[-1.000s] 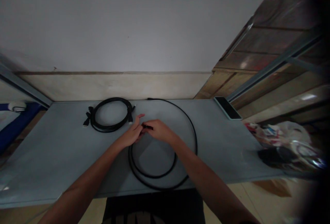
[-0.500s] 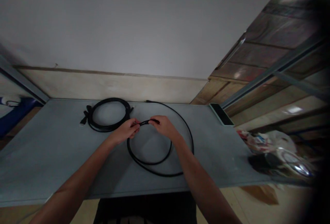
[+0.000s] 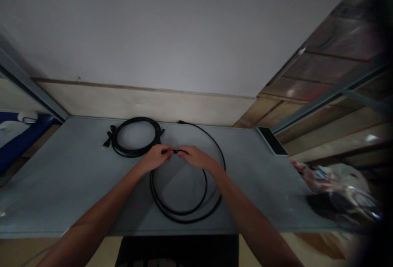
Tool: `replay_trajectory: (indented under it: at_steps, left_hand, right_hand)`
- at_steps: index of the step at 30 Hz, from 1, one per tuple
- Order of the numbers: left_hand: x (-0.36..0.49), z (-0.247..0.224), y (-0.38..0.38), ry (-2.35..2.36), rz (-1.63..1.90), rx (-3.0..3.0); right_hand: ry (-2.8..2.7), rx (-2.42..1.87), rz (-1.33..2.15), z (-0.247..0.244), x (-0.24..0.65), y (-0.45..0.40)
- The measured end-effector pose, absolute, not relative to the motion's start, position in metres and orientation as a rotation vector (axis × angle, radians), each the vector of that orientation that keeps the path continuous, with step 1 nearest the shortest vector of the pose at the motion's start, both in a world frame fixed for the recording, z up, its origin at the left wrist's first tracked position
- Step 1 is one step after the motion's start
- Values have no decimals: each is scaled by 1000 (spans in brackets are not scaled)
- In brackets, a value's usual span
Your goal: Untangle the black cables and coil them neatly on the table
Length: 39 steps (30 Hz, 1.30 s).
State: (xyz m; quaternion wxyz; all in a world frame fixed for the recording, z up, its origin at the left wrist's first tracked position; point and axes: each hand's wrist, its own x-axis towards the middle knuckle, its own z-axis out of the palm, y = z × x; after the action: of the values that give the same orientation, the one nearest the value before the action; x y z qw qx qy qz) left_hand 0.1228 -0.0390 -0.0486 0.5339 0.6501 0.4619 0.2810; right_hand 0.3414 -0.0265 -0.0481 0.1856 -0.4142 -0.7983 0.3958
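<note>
A black cable (image 3: 188, 220) lies in loose loops on the grey table (image 3: 254, 193), and both hands grip its upper part. My left hand (image 3: 157, 156) pinches it between thumb and fingers. Close to its right, my right hand (image 3: 195, 157) is closed on the same cable, with a short dark stretch showing between them. One free end with a plug (image 3: 181, 122) reaches the table's back edge. Beside my left hand rests a second, coiled black cable (image 3: 121, 151), its plugs (image 3: 108, 139) sticking out at the left.
A phone-like dark slab with a pale frame (image 3: 272, 141) lies at the table's back right corner. Blurred plastic bags (image 3: 340, 179) and a shiny dark item (image 3: 330, 204) are at the right. A wall panel (image 3: 159, 33) stands behind, with metal posts (image 3: 33, 89) at the sides.
My hands have come closer together, shortening the cable stretch between them. The cable loop has shifted nearer the table's front edge. The whole view has moved slightly.
</note>
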Motion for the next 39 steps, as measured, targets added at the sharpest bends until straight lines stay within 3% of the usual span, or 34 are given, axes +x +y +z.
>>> replay_trajectory:
  at_steps: [4, 12, 22, 29, 35, 39]
  left_hand:
    - [119, -54, -34, 1096, 758, 1197]
    - [105, -39, -34, 1073, 839, 1164]
    - [103, -43, -34, 1235, 784, 1314]
    - [115, -43, -40, 1162, 696, 1562]
    - [116, -42, -39, 1138, 709, 1345]
    - [114, -41, -36, 1114, 695, 1282]
  right_hand:
    - [-2050, -1241, 1130, -53, 352, -10]
    - [-1726, -1357, 1188, -64, 389, 1]
    - [-2099, -1274, 950, -57, 376, -11]
    - [-2079, -1133, 1183, -51, 343, -34]
    - [-1599, -1223, 1536, -55, 345, -28]
    - [-1314, -1200, 1556, -52, 360, -18]
